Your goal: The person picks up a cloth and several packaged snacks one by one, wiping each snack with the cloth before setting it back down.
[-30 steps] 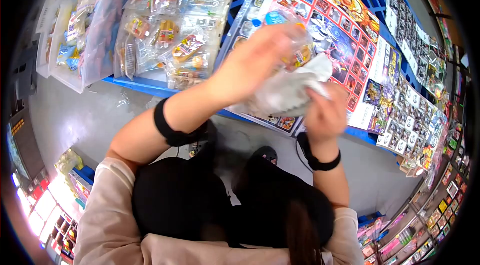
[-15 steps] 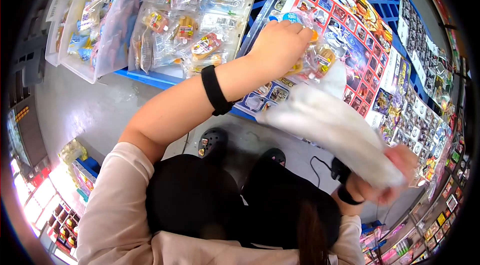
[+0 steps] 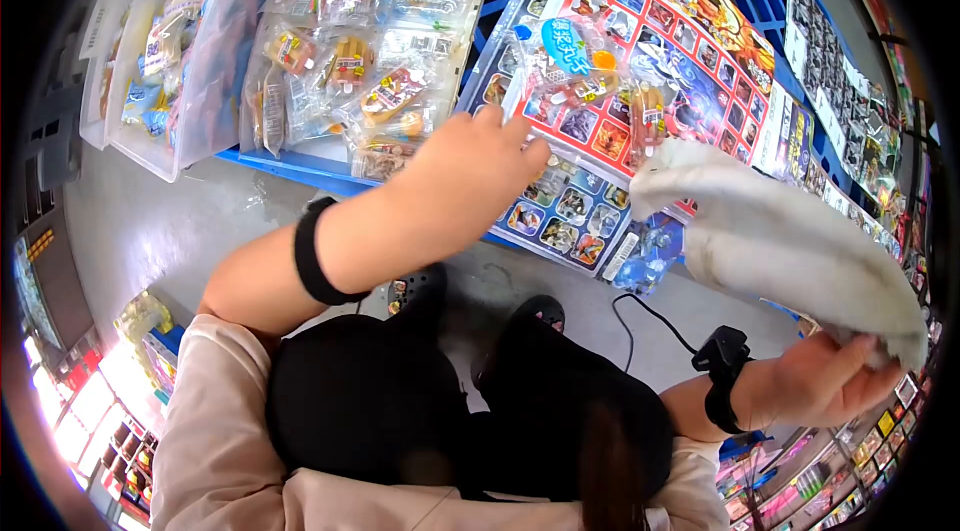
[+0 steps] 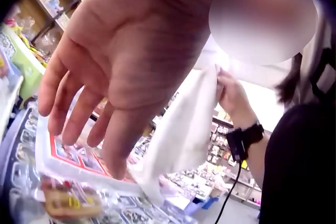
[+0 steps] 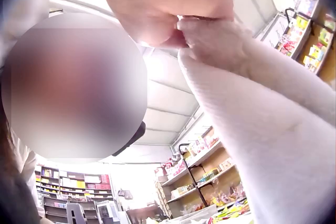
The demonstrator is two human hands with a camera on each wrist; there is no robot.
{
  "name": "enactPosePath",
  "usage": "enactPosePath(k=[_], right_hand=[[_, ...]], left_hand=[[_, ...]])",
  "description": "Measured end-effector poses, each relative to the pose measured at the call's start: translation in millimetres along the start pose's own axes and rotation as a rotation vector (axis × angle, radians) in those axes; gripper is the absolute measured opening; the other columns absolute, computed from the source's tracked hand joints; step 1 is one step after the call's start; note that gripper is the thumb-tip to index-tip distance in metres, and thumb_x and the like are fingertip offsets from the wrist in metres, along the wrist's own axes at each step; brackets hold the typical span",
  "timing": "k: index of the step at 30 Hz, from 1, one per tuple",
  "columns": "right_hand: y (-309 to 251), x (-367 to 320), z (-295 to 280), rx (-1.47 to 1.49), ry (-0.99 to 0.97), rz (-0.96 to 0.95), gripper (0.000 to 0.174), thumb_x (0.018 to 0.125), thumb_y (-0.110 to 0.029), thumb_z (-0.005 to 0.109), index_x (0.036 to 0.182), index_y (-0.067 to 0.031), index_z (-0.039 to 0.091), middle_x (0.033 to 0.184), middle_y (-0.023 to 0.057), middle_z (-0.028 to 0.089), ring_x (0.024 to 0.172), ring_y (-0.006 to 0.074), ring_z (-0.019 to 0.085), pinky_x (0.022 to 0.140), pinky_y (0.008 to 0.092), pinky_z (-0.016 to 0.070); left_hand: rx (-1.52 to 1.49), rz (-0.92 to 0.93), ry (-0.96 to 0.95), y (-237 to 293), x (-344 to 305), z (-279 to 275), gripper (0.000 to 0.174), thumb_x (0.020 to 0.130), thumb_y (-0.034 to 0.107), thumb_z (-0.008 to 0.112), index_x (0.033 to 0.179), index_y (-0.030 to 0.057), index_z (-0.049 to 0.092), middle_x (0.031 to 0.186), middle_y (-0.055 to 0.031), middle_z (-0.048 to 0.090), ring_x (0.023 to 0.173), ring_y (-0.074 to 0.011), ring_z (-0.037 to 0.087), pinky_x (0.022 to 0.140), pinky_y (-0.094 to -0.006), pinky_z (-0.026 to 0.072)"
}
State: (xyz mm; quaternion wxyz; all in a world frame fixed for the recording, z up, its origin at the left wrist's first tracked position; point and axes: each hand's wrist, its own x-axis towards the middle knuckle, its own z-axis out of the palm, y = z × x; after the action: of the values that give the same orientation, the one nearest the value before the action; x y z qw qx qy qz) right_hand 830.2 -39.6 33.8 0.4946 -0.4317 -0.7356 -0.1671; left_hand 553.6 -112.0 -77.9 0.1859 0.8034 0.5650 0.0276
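Note:
My right hand (image 3: 830,381), out at the right, pinches one end of a long white cloth (image 3: 790,231). The cloth stretches up and left from the fingers, its far end over the edge of a red-bordered picture sheet (image 3: 690,96). In the right wrist view the cloth (image 5: 262,98) hangs in two folds from the fingertips. My left hand (image 3: 475,166) hovers with loose fingers and holds nothing, palm showing in the left wrist view. Beyond its fingertips, a clear packet with a blue label (image 3: 565,46) and a hot-dog-shaped sweet in a wrapper (image 3: 650,116) lie on the sheet.
A shallow box of wrapped sweets (image 3: 350,56) sits on a blue tray (image 3: 290,166) left of the sheets. Beside it stands a translucent bin (image 3: 205,111) full of small packets. Sticker sheets (image 3: 830,231) line the right side, and a black cable (image 3: 625,321) hangs near the right wrist.
The cloth, earlier bunched over the packets between both hands, has swung out to the right with my right hand. My left hand has drawn off the packets, back and to the left, uncovering them.

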Motion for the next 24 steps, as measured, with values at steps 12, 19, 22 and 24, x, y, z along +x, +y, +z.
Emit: enactPosePath(k=[12, 19, 22, 24], right_hand=[[1.4, -17.5, -24.0, 0.186, -0.663, 0.026, 0.029, 0.086, -0.004, 0.05, 0.112, 0.0082, 0.048, 0.1, 0.0181, 0.058, 0.088, 0.0222, 0.06, 0.08, 0.031, 0.0506], [2.6, -19.4, -20.6, 0.279, -0.322, 0.28, 0.032, 0.085, -0.003, 0.05, 0.115, 0.0087, 0.047, 0.102, 0.0194, 0.058, 0.09, 0.0212, 0.059, 0.082, 0.029, 0.0481], [4.9, -4.5, -17.6, 0.444, 0.162, 0.473, 0.033, 0.085, -0.002, 0.05, 0.117, 0.0089, 0.046, 0.104, 0.0199, 0.058, 0.091, 0.0207, 0.058, 0.083, 0.0281, 0.0471], [3.4, -0.7, -16.5, 0.496, 0.269, 0.477, 0.034, 0.085, -0.002, 0.05, 0.117, 0.009, 0.046, 0.104, 0.0201, 0.057, 0.091, 0.0206, 0.058, 0.083, 0.0278, 0.0467]], left_hand=[[0.181, -0.215, -0.118, 6.4, 16.0, 48.8, 0.042, 0.062, 0.007, 0.066, 0.1, 0.0035, 0.047, 0.09, -0.0094, 0.052, 0.083, -0.024, 0.056, 0.066, -0.0328, 0.0452], [-0.128, -0.069, -0.084, 10.3, 20.7, 28.4, 0.037, 0.066, 0.024, 0.068, 0.09, 0.0003, 0.054, 0.079, -0.0126, 0.058, 0.074, -0.0277, 0.06, 0.063, -0.0345, 0.0489], [-0.25, -0.145, -0.1, 25.8, 46.0, -0.4, 0.039, 0.073, 0.033, 0.064, 0.089, -0.0016, 0.053, 0.073, -0.0154, 0.059, 0.069, -0.0313, 0.061, 0.061, -0.0378, 0.05], [-0.295, -0.172, 0.039, 25.6, 69.4, 6.1, 0.042, 0.075, 0.037, 0.063, 0.088, -0.0021, 0.053, 0.072, -0.0162, 0.06, 0.068, -0.0323, 0.061, 0.06, -0.0392, 0.05]])
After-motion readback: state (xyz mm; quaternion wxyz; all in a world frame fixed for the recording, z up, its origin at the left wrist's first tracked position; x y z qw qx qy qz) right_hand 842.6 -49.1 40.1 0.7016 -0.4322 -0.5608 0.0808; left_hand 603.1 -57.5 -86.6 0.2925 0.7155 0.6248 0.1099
